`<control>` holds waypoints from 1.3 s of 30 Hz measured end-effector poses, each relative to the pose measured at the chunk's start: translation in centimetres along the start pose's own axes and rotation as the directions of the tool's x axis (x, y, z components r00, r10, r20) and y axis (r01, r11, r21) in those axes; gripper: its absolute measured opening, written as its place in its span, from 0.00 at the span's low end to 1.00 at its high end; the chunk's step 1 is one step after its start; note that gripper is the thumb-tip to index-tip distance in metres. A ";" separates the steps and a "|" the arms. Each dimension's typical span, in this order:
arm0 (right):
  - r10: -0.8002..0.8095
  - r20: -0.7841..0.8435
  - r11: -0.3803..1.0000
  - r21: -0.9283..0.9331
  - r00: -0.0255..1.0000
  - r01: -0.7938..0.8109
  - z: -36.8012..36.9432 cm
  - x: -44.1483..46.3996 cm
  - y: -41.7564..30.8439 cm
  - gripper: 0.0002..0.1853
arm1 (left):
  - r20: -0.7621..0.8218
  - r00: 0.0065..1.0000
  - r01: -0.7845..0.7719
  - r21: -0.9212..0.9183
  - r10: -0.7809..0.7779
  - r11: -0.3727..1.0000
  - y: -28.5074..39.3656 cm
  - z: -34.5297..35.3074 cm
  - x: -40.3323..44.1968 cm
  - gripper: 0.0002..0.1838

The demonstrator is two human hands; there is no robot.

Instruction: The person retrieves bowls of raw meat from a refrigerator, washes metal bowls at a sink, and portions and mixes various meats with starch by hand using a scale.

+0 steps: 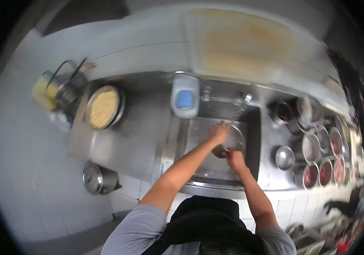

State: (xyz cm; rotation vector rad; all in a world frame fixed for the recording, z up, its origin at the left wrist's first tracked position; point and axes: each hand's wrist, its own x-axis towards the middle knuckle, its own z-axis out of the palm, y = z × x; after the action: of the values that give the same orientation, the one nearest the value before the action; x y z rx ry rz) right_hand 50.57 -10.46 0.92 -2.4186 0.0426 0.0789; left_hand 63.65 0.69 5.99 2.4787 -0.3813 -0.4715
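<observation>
Inside the sink basin (207, 168), a round metal bowl (236, 138) is tilted, its inside looking wet and shiny. My left hand (219, 133) is closed on the far left part of its rim. On the near side, my right hand (235, 160) grips the rim too, fingers wrapped round it. A faucet (247, 98) stands just behind the bowl. Blur hides whether anything lies in the bowl.
A pale tub with a blue sponge (185, 98) sits at the sink's back edge. To the right stand a small bowl (285, 158) and several metal containers (311, 146). A pot of pale yellow food (104, 108) is at left, a lidded bin (99, 177) below.
</observation>
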 end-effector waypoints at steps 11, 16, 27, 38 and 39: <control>-0.070 0.269 0.979 -0.168 0.961 0.118 0.2 2.9 -0.8 0.11 | -0.112 0.975 -0.218 -0.612 0.189 0.760 -7.6 -2.2 -5.9 0.08; -0.073 0.350 0.855 -0.459 0.934 0.240 1.7 5.8 -1.7 0.11 | -0.043 0.997 0.013 -0.703 -0.060 0.711 -12.5 -5.2 -10.1 0.08; -0.181 0.203 0.942 -0.245 0.962 0.229 0.9 7.9 -2.8 0.16 | 0.018 0.969 0.163 -0.799 -0.248 0.579 -16.9 -6.3 -19.5 0.11; 0.073 0.158 0.983 0.157 0.985 -0.098 -1.0 8.9 -2.2 0.23 | -0.082 0.903 0.164 -0.841 -0.421 0.515 -26.2 -14.2 -30.7 0.14; 0.256 0.383 0.856 0.337 0.888 -0.392 -2.0 8.5 -3.0 0.24 | -0.091 0.889 0.162 -0.855 -0.450 0.492 -27.9 -14.8 -32.3 0.14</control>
State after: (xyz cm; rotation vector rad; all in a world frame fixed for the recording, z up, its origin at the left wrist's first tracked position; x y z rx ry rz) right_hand 59.28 -9.59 3.83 -1.9284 0.2957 0.5731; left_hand 45.30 41.86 8.83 1.5882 0.3897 -0.2872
